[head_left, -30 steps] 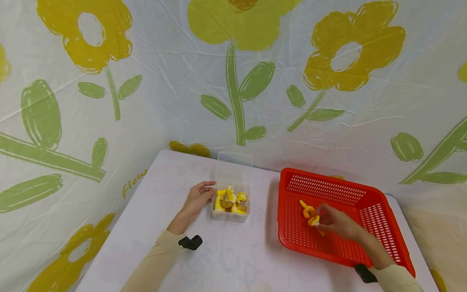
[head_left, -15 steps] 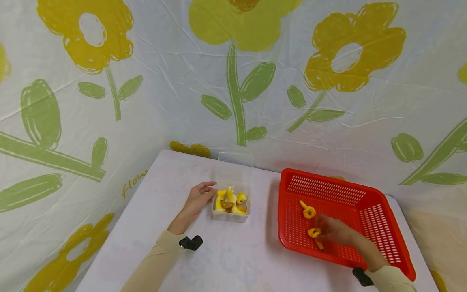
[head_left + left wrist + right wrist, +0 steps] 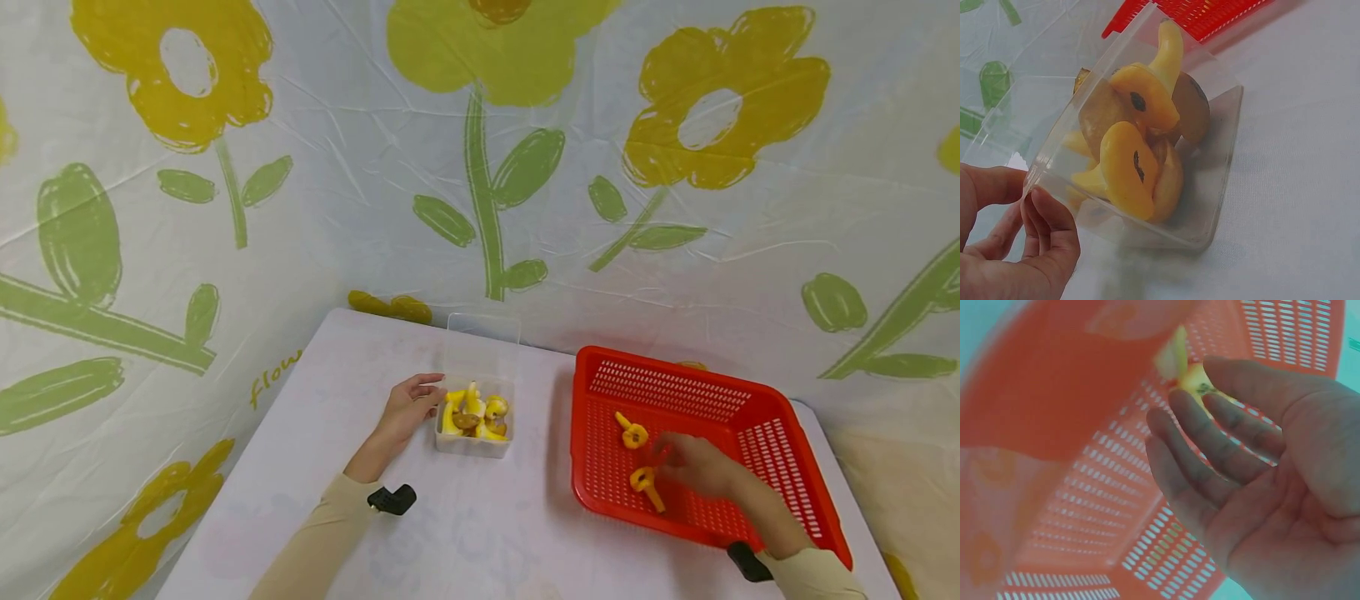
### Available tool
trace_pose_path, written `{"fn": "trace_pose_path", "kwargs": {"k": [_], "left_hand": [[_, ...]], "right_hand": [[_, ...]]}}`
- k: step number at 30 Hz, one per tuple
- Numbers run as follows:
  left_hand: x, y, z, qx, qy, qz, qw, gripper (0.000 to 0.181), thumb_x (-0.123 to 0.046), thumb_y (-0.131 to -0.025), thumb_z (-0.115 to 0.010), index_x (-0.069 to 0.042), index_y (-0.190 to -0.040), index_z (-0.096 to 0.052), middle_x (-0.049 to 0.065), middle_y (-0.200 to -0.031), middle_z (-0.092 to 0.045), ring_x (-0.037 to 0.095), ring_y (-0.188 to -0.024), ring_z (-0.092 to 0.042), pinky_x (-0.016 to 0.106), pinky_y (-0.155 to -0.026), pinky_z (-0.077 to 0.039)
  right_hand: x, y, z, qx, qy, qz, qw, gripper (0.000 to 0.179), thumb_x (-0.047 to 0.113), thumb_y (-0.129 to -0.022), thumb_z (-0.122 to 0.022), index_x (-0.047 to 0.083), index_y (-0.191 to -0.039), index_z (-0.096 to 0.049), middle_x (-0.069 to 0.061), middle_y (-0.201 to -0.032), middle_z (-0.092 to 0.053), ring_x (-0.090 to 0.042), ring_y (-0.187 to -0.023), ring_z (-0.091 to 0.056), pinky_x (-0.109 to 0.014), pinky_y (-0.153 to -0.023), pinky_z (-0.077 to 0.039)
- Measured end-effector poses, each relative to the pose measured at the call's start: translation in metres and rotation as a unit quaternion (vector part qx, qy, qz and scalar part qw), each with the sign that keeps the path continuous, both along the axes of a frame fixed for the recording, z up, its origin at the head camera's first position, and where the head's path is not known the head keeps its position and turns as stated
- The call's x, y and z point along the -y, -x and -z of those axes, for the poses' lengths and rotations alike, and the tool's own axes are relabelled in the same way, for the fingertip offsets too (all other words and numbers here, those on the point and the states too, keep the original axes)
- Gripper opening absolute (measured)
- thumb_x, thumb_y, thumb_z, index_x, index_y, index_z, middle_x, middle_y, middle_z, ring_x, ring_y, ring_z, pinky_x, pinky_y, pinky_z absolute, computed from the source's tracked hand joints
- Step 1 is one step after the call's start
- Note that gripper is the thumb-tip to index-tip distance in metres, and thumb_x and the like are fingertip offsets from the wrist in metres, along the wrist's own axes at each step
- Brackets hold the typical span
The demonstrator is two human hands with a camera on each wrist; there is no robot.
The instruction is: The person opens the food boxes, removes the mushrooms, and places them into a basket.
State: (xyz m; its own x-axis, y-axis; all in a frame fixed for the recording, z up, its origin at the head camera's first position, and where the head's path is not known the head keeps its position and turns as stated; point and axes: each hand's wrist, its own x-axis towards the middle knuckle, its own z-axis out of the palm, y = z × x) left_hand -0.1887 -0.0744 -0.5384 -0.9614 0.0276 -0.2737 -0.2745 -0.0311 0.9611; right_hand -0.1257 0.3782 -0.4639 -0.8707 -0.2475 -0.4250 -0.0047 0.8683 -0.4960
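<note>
Box (image 3: pixel 474 447) on table (image 3: pixel 480 533), mushrooms (image 3: pixel 497 407) inside, basket (image 3: pixel 690 421) to its right, two mushrooms (image 3: pixel 642 478) in basket

White table (image 3: pixel 480 533), clear box (image 3: pixel 472 447), red basket (image 3: pixel 667 392)

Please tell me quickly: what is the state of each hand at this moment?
Left hand: closed, pinching the edge of the clear box.
Right hand: open, holding nothing, over the red basket.
</note>
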Motion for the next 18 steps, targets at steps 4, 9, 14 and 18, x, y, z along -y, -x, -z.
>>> {"fn": "trace_pose_path", "kwargs": {"k": [4,9,14,18], "left_hand": [[0.0,0.0,0.0,0.0,-0.001,-0.002,1.0,0.034,-0.012,-0.099,-0.068,-0.007,-0.132,-0.065,0.011,-0.108,-0.064,0.021,-0.089,-0.059,0.024,-0.076,-0.054],[0.0,-0.001,-0.002,0.003,-0.001,-0.004,1.0,0.034,-0.012,-0.099,-0.068,-0.006,-0.132,-0.065,0.011,-0.108,-0.064,0.021,-0.089,-0.059,0.024,-0.075,-0.054],[0.0,-0.002,-0.003,0.003,-0.002,-0.004,1.0,0.033,-0.012,-0.099,-0.068,-0.005,-0.132,-0.065,0.011,-0.107,-0.064,0.021,-0.088,-0.059,0.024,-0.074,-0.054],[-0.001,-0.002,-0.003,0.006,0.001,-0.005,1.0,0.033,-0.012,-0.099,-0.068,-0.007,-0.132,-0.066,0.01,-0.107,-0.064,0.022,-0.088,-0.059,0.024,-0.075,-0.054]], "right_hand": [[0.003,0.0,-0.008,-0.055,-0.001,-0.013,0.9984,0.021,0.01,-0.094,-0.073,0.002,-0.113,-0.066,-0.008,-0.107,-0.071,-0.027,-0.096,-0.066,-0.045,-0.08,-0.06],[0.01,-0.001,-0.014,-0.118,0.031,-0.021,0.9923,0.015,0.011,-0.096,-0.072,0.003,-0.108,-0.067,-0.005,-0.102,-0.071,-0.025,-0.094,-0.066,-0.039,-0.078,-0.061],[0.021,0.0,-0.022,-0.147,0.056,0.001,0.9875,0.017,0.016,-0.097,-0.072,0.003,-0.108,-0.067,-0.005,-0.1,-0.07,-0.024,-0.093,-0.066,-0.032,-0.075,-0.06],[0.034,0.002,-0.031,-0.152,0.078,0.029,0.9849,0.024,0.022,-0.098,-0.071,0.003,-0.113,-0.068,-0.006,-0.102,-0.07,-0.026,-0.096,-0.066,-0.03,-0.076,-0.059]]}}
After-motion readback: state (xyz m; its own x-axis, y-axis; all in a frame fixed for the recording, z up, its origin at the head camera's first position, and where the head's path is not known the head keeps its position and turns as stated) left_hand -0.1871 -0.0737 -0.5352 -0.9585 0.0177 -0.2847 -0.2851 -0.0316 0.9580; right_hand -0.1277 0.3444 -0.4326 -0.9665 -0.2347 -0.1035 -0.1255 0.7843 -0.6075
